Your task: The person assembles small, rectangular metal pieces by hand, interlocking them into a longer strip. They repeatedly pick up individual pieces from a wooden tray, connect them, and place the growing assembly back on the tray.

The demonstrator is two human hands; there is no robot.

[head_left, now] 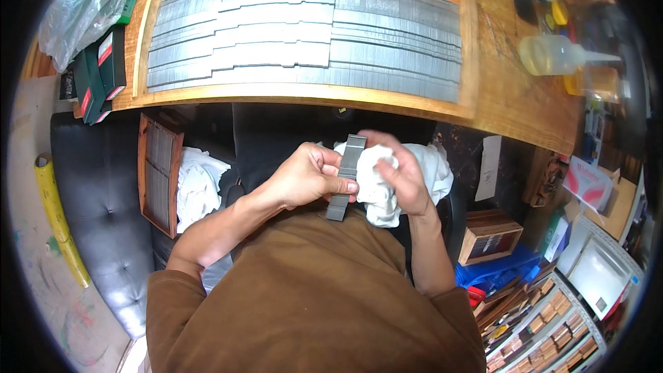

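Note:
Between the thumb and fingers of my left hand (pixel 312 177) is a narrow row of grey metal strips (pixel 337 207), held upright in front of my chest. My right hand (pixel 405 176), slightly blurred, grips a white cloth (pixel 378 200) right beside the row. Part of the cloth lies against the strips' right side, and its folds cover some of my right fingers. Beyond both hands, a wooden tray (pixel 304 92) on the table holds long rows of similar grey strips, some stacked on top of others at its left and middle.
The wooden table (pixel 507 76) spans the far side, with a squeeze bottle (pixel 549 55) at right and dark green boxes (pixel 97 72) at left. A smaller tray of strips (pixel 160 173) and white cloths (pixel 199 183) lie left. A wooden box (pixel 489 237) stands to the right.

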